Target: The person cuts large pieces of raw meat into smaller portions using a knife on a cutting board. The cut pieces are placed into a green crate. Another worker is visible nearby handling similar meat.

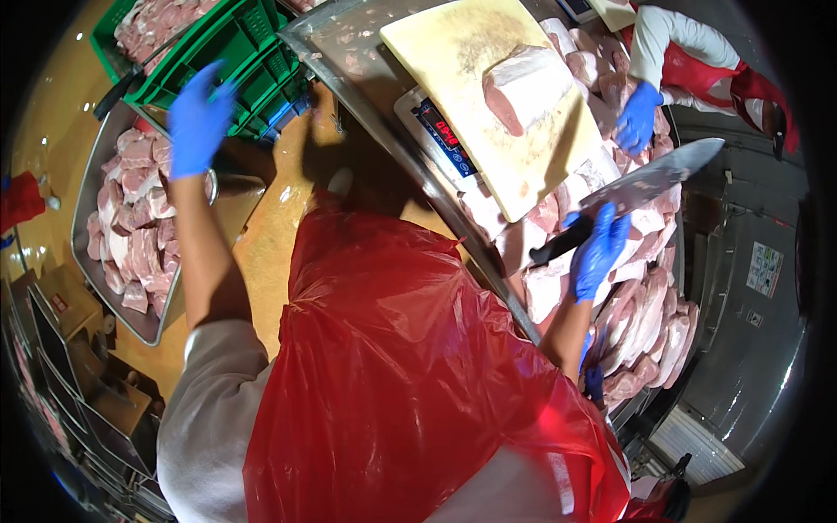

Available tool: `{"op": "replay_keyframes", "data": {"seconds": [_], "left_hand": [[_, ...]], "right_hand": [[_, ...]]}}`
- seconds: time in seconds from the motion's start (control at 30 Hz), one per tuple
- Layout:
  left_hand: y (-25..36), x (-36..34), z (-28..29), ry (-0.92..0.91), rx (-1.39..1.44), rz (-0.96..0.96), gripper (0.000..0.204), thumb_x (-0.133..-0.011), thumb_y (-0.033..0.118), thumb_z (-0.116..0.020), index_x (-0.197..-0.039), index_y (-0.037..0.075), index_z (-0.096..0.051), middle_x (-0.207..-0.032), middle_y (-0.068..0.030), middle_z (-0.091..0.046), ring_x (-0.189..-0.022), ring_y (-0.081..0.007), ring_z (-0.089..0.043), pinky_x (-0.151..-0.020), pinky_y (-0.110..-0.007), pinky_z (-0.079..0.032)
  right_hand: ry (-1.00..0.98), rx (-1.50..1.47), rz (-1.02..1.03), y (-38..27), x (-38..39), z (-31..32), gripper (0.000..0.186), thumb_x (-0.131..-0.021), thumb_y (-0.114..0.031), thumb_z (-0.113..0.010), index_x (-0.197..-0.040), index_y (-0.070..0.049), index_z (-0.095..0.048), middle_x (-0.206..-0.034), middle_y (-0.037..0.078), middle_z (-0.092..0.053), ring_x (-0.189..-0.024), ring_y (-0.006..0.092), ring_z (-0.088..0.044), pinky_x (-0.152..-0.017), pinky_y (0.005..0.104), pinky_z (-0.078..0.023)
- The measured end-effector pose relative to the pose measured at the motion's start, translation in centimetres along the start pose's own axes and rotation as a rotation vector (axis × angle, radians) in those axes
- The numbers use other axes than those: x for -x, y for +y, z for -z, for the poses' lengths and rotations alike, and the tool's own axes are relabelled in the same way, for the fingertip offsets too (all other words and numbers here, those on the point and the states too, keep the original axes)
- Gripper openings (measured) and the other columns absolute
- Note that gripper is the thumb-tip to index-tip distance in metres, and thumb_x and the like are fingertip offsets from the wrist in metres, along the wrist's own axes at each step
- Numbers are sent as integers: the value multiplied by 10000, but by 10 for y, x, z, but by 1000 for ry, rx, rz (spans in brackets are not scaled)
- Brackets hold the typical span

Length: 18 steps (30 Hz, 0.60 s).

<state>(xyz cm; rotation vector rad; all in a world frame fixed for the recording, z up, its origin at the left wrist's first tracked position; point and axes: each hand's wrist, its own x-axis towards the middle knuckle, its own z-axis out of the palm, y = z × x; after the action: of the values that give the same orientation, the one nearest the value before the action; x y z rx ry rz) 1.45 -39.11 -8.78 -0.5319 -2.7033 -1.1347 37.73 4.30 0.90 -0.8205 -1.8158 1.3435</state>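
My right hand [600, 250], in a blue glove, grips a large knife [658, 178] by its black handle. The broad blade points up and to the right over piled meat pieces [641, 318]. My left hand [200, 120], also gloved in blue, is raised beside the green crates with its fingers apart and nothing visible in it. Ahead, a pale block of meat [534, 85] rests on a yellowish cutting board [445, 39]. The board covers part of a scale with a lit red display [442, 131].
Green crates [196, 83] stand at the far left, one holding meat. Below them is a metal tub [150, 338] of meat chunks. A co-worker's blue-gloved hand [639, 118] reaches onto the pile at the far right. The metal table edge [397, 161] runs diagonally before me.
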Motion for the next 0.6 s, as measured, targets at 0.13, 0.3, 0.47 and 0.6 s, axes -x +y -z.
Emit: {"op": "replay_keyframes", "data": {"seconds": [0.13,0.3,0.47,0.6], "left_hand": [[124,-35,-69,-56,-229,-880,368,-915,181,-673,-1266,71,-651,-1212,-185,-684,-1096,-321,-662,-919,-395,-537],[214,-44,-104,-53,223,-658,283,-877,172,-693,-1119,26,-677,-1090,-198,-702,-1047,-352,-671,-871,-422,-550],[231,-59,-158,33,153,-897,438,-855,319,-736,-1118,-26,-675,-1035,-215,-696,-920,-348,-693,-772,-433,-567],[278,-20,-215,-174,8,-640,707,-800,472,-769,-1208,-79,-599,-1037,-292,-652,-897,-390,-680,-774,-456,-568]], "right_hand": [[107,-182,211,-56,-45,-14,252,-1015,-156,-595,-1234,-53,-526,-944,92,-632,-700,192,-617,-626,353,-525],[66,-196,273,-64,-35,7,220,-1010,-147,-598,-1195,-66,-509,-867,90,-615,-666,198,-593,-585,342,-507],[163,-171,69,-44,18,11,231,-996,-97,-606,-1201,-77,-504,-839,56,-592,-640,180,-587,-534,312,-504],[247,-37,-117,-22,40,15,232,-995,-140,-641,-1140,-11,-514,-736,54,-630,-549,127,-597,-487,260,-471]]}}
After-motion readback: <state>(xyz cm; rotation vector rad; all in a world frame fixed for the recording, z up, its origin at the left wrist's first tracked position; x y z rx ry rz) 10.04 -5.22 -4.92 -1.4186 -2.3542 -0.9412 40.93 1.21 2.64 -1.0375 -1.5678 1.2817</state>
